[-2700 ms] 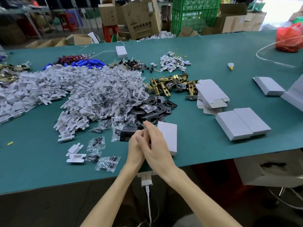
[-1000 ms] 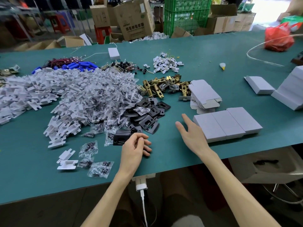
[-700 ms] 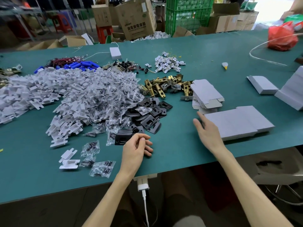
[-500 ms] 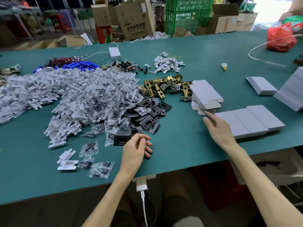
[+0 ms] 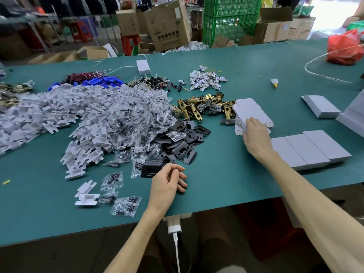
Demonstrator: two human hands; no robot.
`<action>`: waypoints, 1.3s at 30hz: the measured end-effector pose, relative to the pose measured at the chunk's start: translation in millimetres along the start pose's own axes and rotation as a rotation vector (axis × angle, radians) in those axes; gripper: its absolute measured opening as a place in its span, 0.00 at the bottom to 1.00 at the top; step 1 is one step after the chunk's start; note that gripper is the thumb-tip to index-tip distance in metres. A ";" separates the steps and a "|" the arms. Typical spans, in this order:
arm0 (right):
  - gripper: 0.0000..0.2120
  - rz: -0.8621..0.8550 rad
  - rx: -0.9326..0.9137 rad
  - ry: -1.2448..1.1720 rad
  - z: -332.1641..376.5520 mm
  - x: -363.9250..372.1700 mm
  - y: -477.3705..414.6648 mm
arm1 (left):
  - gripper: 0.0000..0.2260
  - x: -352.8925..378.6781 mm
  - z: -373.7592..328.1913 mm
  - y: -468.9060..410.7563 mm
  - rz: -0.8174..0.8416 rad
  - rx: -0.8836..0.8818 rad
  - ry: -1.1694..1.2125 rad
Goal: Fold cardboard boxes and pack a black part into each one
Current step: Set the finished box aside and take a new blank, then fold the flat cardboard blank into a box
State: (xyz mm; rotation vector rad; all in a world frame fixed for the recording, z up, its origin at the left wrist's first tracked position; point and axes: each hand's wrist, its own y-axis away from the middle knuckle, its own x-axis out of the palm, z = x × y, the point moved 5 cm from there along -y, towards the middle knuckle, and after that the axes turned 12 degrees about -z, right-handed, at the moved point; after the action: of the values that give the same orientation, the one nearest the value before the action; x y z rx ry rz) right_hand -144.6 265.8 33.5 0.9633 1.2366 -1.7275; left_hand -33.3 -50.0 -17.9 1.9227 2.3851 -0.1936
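Observation:
A stack of flat, unfolded white cardboard boxes (image 5: 250,111) lies right of centre on the green table (image 5: 216,174). My right hand (image 5: 255,134) rests flat on the stack's near edge, fingers spread over the top sheet. A row of three folded white boxes (image 5: 309,148) sits just right of that hand. A pile of black parts (image 5: 183,142) lies at the centre. My left hand (image 5: 169,182) rests on the table near the front edge, fingers loosely curled with nothing in them, beside a black block-shaped part (image 5: 150,168).
A large heap of white plastic pieces and small bagged screws (image 5: 94,119) fills the left half. Brass latch parts (image 5: 204,107) lie behind the black pile. More white boxes (image 5: 323,106) stand at the far right, with a red bag (image 5: 344,48) beyond. A white charger (image 5: 174,225) hangs at the table's edge.
A folded box went from in front of me to the row at the right, now three. My right hand then moved up onto the flat box stack. My left hand stayed put.

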 end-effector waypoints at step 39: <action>0.11 0.181 0.525 -1.238 108.7 -16.8 117.7 | 0.11 -3.3 -11.8 0.0 -0.060 -0.081 0.224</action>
State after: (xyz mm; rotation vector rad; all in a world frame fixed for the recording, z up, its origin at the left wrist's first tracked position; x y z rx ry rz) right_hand -45.8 138.6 31.5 0.0994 -0.1026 -1.9711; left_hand -32.3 -51.5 -5.8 1.9308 2.5448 0.1200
